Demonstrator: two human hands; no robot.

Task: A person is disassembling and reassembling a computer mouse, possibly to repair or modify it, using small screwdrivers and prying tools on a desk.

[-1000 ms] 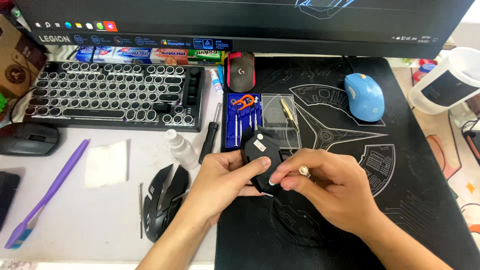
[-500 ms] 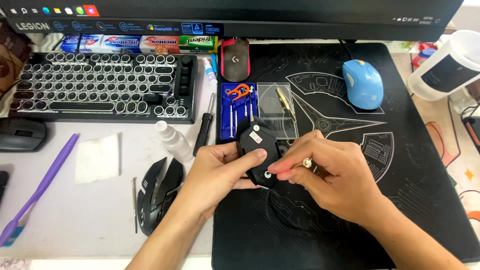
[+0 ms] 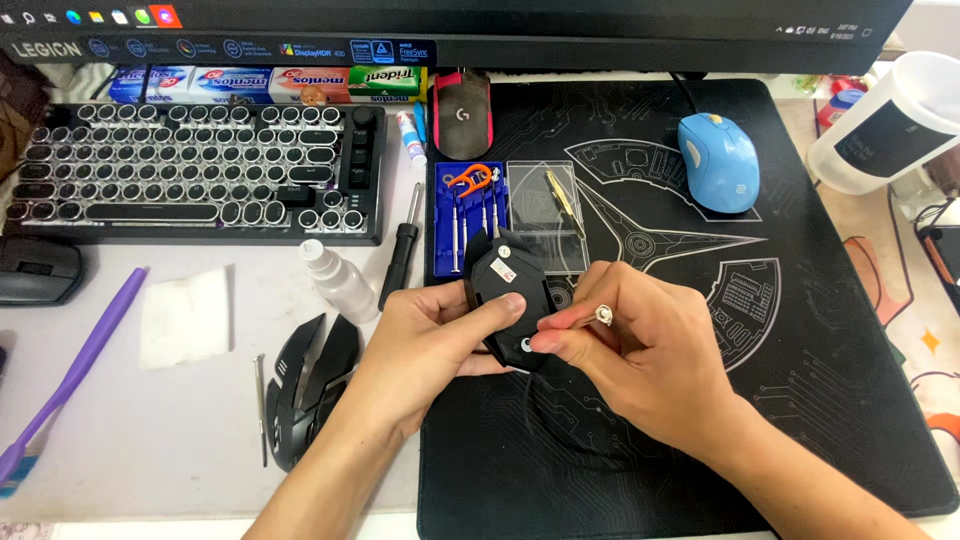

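Working near the mat's [image 3: 820, 400] left edge, the upturned black mouse base [image 3: 508, 300] is gripped by the left hand [image 3: 425, 345] while a small screwdriver [image 3: 590, 318] is pinched by the right hand [image 3: 650, 365], apparently at a screw; its top shell [image 3: 305, 385] already lies detached alongside.

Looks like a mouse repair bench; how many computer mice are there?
5: opened black one in hand, black shell near left wrist, dark one far left, red-black and blue on the mat.
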